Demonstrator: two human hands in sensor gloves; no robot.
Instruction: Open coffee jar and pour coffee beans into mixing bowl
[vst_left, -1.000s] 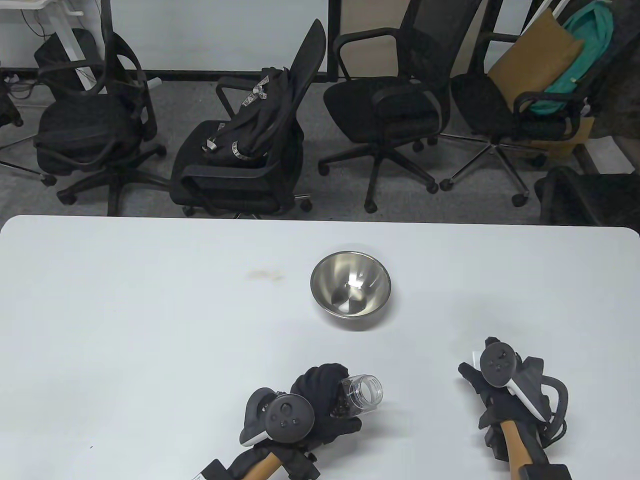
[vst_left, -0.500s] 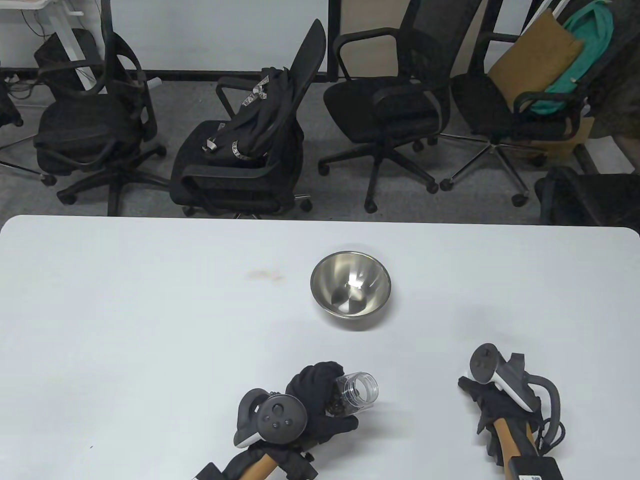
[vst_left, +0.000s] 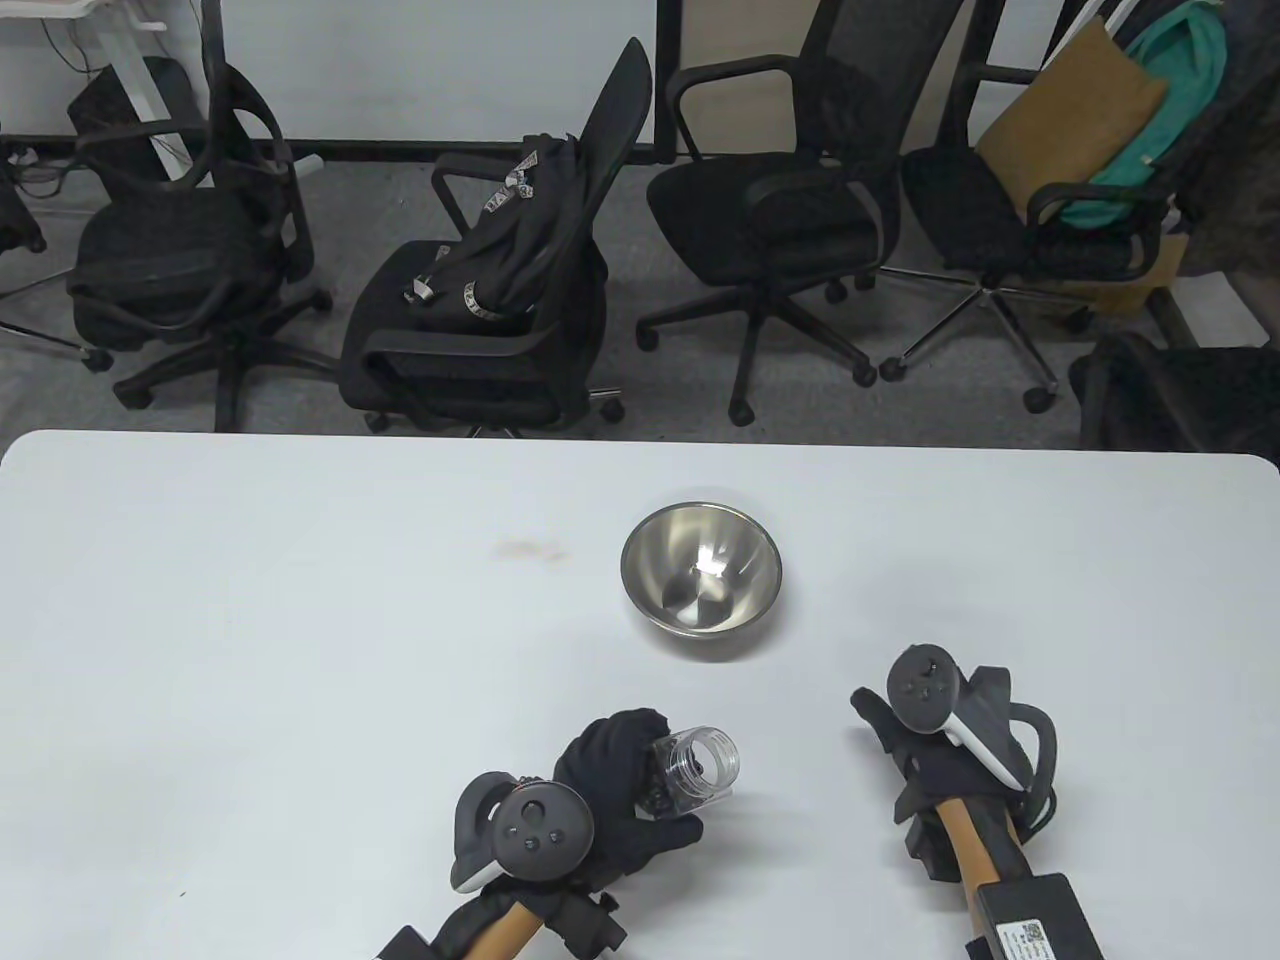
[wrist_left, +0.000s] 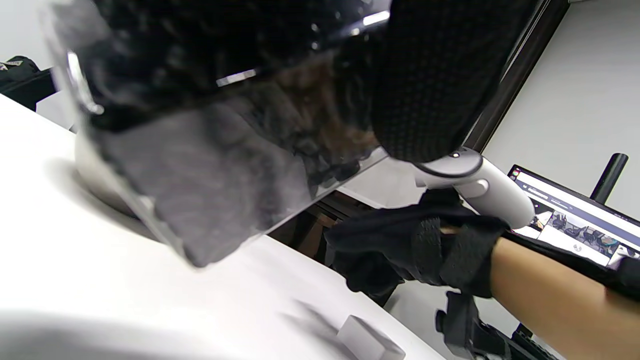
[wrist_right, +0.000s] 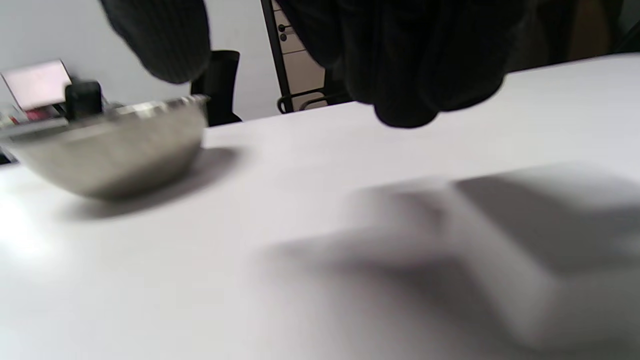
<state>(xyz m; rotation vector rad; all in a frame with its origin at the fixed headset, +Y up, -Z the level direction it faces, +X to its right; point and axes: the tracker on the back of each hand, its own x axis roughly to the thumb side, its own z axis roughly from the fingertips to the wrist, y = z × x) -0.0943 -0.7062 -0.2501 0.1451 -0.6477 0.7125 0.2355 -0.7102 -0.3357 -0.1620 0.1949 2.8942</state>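
left hand (vst_left: 620, 800) grips the open, tilted coffee jar (vst_left: 695, 768) short of the mixing bowl (vst_left: 700, 580); beans could spill early onto the tabletop (vst_left: 300, 650). right hand (vst_left: 930, 760) state unclear.

No text can be read anywhere; the wrist-box label (vst_left: 1030, 937) is too small.

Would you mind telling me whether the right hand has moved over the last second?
Yes. The right hand has shifted left and slightly away from the person, so it is now closer to the mixing bowl, which has stayed put.
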